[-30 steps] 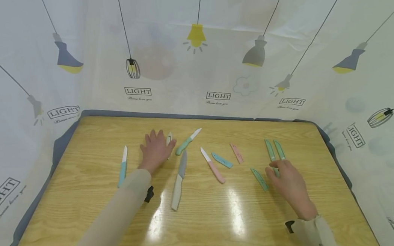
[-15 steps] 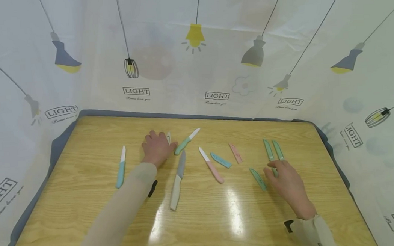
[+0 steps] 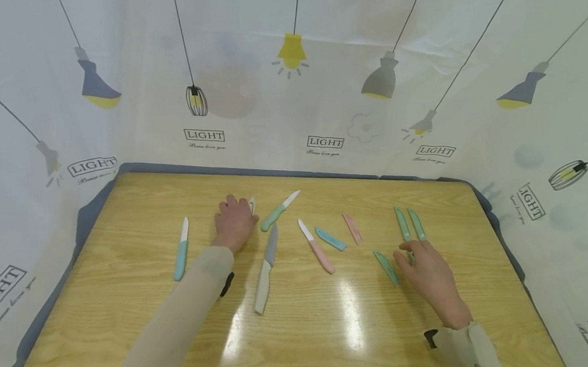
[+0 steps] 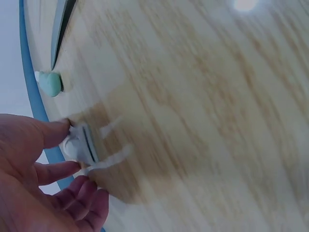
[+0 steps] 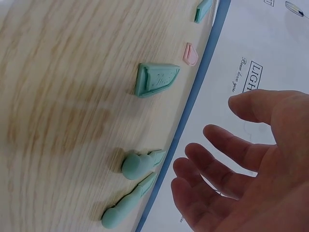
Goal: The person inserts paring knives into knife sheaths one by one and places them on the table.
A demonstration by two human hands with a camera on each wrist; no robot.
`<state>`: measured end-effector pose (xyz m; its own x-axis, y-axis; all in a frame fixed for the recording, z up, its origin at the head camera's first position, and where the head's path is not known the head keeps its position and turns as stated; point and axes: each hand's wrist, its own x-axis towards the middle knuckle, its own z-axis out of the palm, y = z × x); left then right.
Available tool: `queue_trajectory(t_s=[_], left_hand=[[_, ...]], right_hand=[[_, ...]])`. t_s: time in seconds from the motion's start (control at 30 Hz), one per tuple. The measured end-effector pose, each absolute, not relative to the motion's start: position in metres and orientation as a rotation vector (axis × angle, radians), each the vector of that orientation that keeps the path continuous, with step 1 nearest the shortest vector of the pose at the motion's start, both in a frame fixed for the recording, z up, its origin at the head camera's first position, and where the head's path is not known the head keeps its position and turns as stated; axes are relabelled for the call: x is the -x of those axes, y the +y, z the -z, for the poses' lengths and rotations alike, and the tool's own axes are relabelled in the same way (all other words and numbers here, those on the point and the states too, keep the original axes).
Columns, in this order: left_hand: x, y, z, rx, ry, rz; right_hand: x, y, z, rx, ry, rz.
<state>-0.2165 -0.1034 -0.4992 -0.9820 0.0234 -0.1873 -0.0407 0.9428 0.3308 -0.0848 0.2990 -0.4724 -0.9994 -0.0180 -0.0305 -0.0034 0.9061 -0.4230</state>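
My left hand (image 3: 234,225) reaches low over the far left part of the table. Its thumb and fingertips pinch a small white slotted utensil (image 4: 83,144), which looks like a peeler; most of it is hidden behind the hand in the head view. Just to its right lies an unsheathed green-handled knife (image 3: 280,210). On the right, my right hand (image 3: 430,276) hovers with loosely bent fingers and nothing in them. Two green knives in sheaths (image 3: 417,224) lie partly behind it, and a loose green sheath (image 5: 159,79) is to its left.
A large knife with a white handle (image 3: 262,286), a pink-handled knife (image 3: 321,255) and a blue-handled knife (image 3: 181,258) lie bare-bladed on the wooden table (image 3: 302,323). Between them and the right hand are a blue sheath (image 3: 330,239) and a pink sheath (image 3: 353,228).
The left hand's spread fingers have drawn together around the white utensil, and the hand has shifted slightly right. The right hand stays almost where it was.
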Motion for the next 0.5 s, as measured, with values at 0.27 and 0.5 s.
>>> queue_trajectory(t_s=[0.27,0.5], left_hand=[[0.2173,-0.1039,0.4954,0.039,2.892,-0.436],[0.2146,-0.1075,0.494,0.052,2.894,-0.49]], right_hand=[[0.0849,0.2953,0.4738,0.034,3.024,0.708],[0.0844,0.2919,0.4725,0.038,3.011,0.727]])
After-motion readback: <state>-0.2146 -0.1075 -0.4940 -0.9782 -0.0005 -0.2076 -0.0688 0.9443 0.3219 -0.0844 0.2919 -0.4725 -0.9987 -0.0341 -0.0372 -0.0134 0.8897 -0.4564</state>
